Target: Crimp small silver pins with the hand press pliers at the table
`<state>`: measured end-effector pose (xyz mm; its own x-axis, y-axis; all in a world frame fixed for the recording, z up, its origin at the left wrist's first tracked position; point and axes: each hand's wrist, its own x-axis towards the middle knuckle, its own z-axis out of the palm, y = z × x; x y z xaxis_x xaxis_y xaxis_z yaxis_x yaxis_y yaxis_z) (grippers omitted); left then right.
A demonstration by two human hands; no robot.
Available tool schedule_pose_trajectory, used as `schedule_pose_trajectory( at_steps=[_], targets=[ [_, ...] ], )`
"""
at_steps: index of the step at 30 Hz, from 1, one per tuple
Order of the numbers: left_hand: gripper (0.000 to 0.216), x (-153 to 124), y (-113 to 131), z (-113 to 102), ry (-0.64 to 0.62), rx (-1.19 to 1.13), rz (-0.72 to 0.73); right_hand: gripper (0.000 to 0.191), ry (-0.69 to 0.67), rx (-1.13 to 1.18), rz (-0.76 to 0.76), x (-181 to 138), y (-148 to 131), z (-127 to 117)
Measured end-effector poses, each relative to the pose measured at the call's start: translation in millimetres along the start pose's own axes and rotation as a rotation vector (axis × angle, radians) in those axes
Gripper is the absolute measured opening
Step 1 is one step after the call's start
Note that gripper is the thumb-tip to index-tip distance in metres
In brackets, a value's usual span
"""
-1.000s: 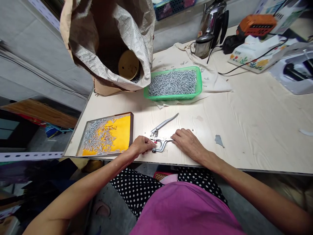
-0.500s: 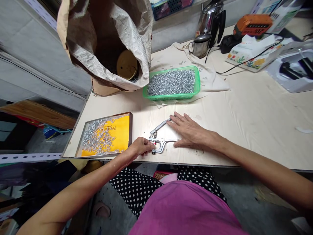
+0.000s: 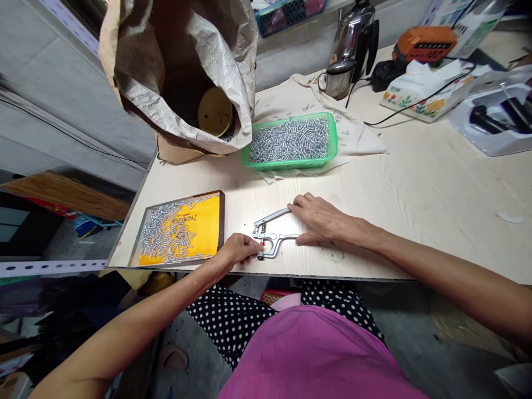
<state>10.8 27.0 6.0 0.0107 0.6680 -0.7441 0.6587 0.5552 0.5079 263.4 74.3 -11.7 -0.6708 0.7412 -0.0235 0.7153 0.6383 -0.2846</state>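
A pair of silver snap-fastener pliers (image 3: 275,237) lies on the table with its handles spread apart, a spring between them and a small red part at the jaw. My right hand (image 3: 320,220) is at the handle ends, fingers curled over the upper handle and thumb by the lower one. At the jaw, my left hand (image 3: 241,249) is closed in a pinch beside the red part; whatever its fingertips hold is hidden. To its left lies a shallow tray (image 3: 222,221) with a yellow bottom and many small metal pieces (image 3: 166,235) in it.
Beyond the pliers stands a green basket (image 3: 291,164) heaped with small metal pieces. A big woven sack (image 3: 137,88) with a round tin (image 3: 215,111) inside stands at the back left. A kettle (image 3: 353,39), metal mug (image 3: 338,80), orange battery (image 3: 424,43) and tissue pack (image 3: 428,91) are at the back right.
My right hand's fingers, spread before, have curled in over the upper handle. My left hand stays pinched at the jaw. The view has shifted slightly.
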Motion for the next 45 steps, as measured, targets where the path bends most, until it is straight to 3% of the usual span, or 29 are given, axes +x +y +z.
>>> schedule_pose_trajectory(
  at_steps=[6, 15, 19, 21, 26, 29, 37, 45],
  targets=[
    [0.035, -3, -3, 3, 0.019, -0.039, 0.011, 0.048, 0.014, -0.024, 0.02, -8, -8, -2],
    [0.033, -5, -5, 2, -0.025, 0.005, 0.023, 0.069, 0.065, 0.064, -0.011, -15, 0, 7],
    [0.034, -6, -4, 2, -0.035, 0.016, 0.021, 0.041, 0.095, 0.133, 0.004, -15, 3, 6],
    [0.035, -6, -5, 2, -0.033, 0.021, 0.025, 0.038, 0.088, 0.151, 0.022, -15, 2, 4],
    [0.037, -7, -10, 4, -0.056, 0.038, 0.014, 0.085, 0.04, 0.214, -0.096, -25, -5, 8],
    [0.04, -10, -13, 6, -0.066, 0.044, 0.016, 0.092, 0.03, 0.192, -0.106, -32, -7, 17],
    [0.047, -17, -15, 9, -0.065, 0.032, 0.027, 0.089, 0.156, 0.145, 0.053, -42, -22, 22],
    [0.053, -23, -14, 10, -0.042, 0.057, 0.034, 0.055, 0.028, 0.008, 0.113, -43, -37, 5]
  ],
)
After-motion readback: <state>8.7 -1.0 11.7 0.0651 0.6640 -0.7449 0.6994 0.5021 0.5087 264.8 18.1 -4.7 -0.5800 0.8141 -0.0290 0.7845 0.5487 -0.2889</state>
